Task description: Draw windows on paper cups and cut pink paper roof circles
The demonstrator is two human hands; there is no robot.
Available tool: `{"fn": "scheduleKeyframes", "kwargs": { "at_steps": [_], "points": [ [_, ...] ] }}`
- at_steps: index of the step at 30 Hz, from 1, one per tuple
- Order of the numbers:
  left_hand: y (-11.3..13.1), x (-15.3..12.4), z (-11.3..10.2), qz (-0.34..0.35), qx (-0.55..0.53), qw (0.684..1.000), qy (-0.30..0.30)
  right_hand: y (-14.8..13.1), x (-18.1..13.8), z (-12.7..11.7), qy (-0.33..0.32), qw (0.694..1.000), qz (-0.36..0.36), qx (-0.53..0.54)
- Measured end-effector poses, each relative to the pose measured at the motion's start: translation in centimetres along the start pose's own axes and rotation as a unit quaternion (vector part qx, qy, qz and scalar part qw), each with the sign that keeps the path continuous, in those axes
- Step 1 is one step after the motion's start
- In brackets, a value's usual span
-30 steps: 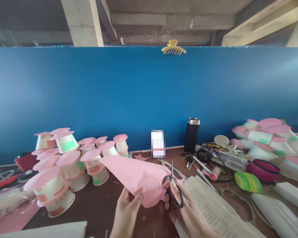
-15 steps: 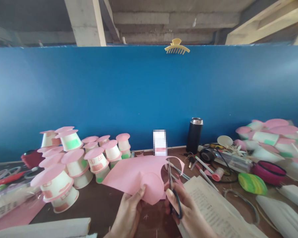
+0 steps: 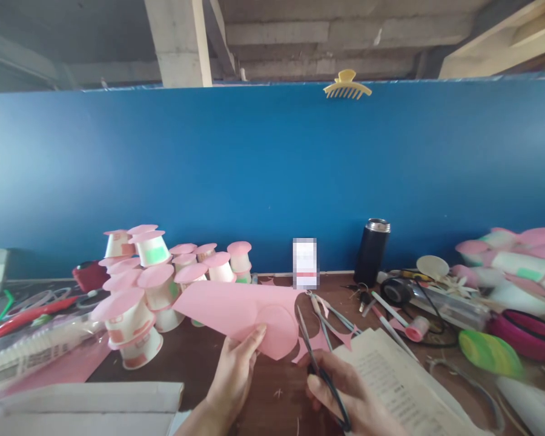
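My left hand (image 3: 238,369) pinches the lower edge of a sheet of pink paper (image 3: 227,306), thumb on top. Beside the thumb, a round outline shows on the sheet, and its right edge is cut to a curve. My right hand (image 3: 338,387) is closed round the handles of dark-handled scissors (image 3: 318,357). The blades point up and away, close to the right edge of the paper. Behind them, pink paper scraps (image 3: 340,333) lie on the brown table (image 3: 272,399).
Stacked paper cups with pink discs (image 3: 127,321) stand at left; more cups (image 3: 522,263) are heaped at far right. A black flask (image 3: 372,251) stands by the blue partition (image 3: 254,169). A printed booklet (image 3: 386,369), a magenta pouch (image 3: 529,333) and a white box (image 3: 86,402) lie nearer.
The strip of pink paper at the sheet's right side has come off. My right hand and the scissors have shifted slightly down. The view has turned a little left.
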State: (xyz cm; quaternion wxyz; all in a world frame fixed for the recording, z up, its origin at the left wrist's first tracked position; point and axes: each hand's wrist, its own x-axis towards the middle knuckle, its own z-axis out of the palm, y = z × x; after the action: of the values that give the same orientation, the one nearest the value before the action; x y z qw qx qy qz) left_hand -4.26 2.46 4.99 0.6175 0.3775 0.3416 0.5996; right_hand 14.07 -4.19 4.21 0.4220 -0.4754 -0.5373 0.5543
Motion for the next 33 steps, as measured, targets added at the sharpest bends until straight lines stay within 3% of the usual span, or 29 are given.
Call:
{"fn": "scheduleKeyframes", "kwargs": {
  "at_steps": [7, 14, 21, 33],
  "points": [
    [2.0, -0.8, 0.7, -0.004, 0.083, 0.996, -0.013, -0.3, -0.1, 0.6, 0.028, 1.000, 0.011, -0.002],
    [0.9, -0.5, 0.6, 0.010, 0.071, 0.997, 0.007, 0.0, 0.1, 0.6, 0.055, 0.998, -0.030, -0.002],
    [1.7, -0.8, 0.7, 0.010, 0.106, 0.994, -0.005, -0.1, 0.1, 0.5, 0.051, 0.998, -0.034, -0.011],
    [0.8, -0.6, 0.5, 0.010, 0.104, 0.995, -0.003, 0.6, 0.6, -0.1, 0.015, 0.999, -0.038, -0.018]
  ]
}}
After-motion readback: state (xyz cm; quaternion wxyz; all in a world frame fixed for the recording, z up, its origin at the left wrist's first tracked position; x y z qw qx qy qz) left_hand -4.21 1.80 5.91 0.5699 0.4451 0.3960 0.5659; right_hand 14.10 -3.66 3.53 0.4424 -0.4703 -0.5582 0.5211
